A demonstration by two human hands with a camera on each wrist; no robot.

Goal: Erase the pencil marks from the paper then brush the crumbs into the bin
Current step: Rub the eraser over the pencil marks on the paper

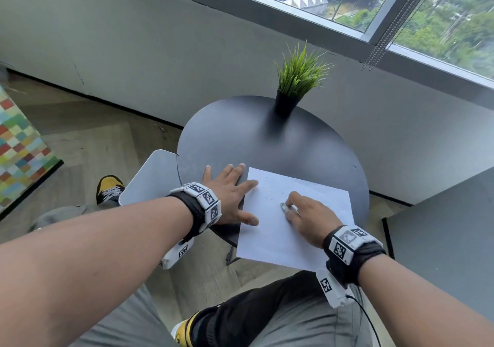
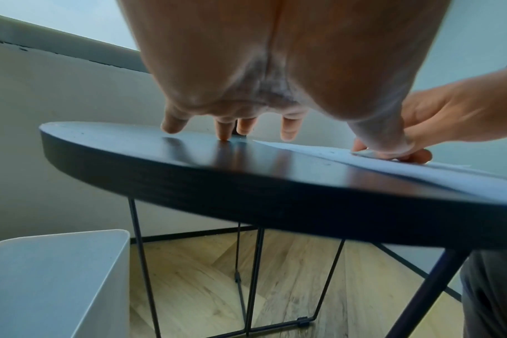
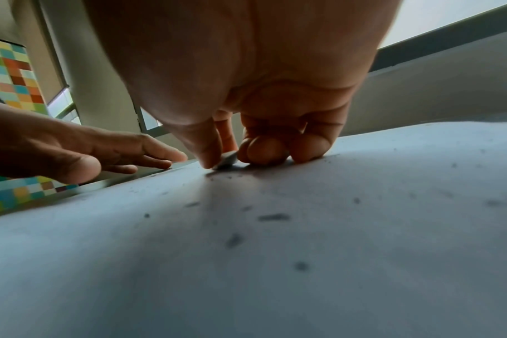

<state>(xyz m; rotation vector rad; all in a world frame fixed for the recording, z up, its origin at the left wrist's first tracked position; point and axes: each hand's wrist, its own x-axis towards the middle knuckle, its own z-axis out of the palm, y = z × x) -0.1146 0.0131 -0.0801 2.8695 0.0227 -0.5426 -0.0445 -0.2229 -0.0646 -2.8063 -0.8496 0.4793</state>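
Left hand (image 1: pixel 227 197) flat, fingers spread, pinning paper (image 1: pixel 270 237) edge. Right hand (image 1: pixel 307 218) pinching eraser (image 1: pixel 283 206) between thumb and fingertips, pressed on paper; crumbs (image 3: pixel 272 217) behind fingers. Bin (image 1: pixel 152 178) beyond left fingers.

**Operator A:** Report illumination, head view.

**Operator B:** Daylight enters through the window (image 1: pixel 401 7) at 1 o'clock. Exposure is even and bright. The potted plant (image 1: pixel 296 79) casts a soft shadow toward 7 o'clock on the table (image 1: pixel 267 143), whose top shows a dull sheen. Straight lines bow toward the frame edges.

**Operator A:** Wrist views?

**Operator B:** Both are dimmer and backlit. In the left wrist view the left hand (image 2: pixel 269 68) is a blurred, shaded mass at 12 o'clock; finger reflections streak the tabletop. In the right wrist view the paper (image 3: pixel 275 251) is grey-blue and soft, its crumbs (image 3: pixel 272 217) smeared. The right hand (image 3: pixel 246 80) shadows the paper below it.
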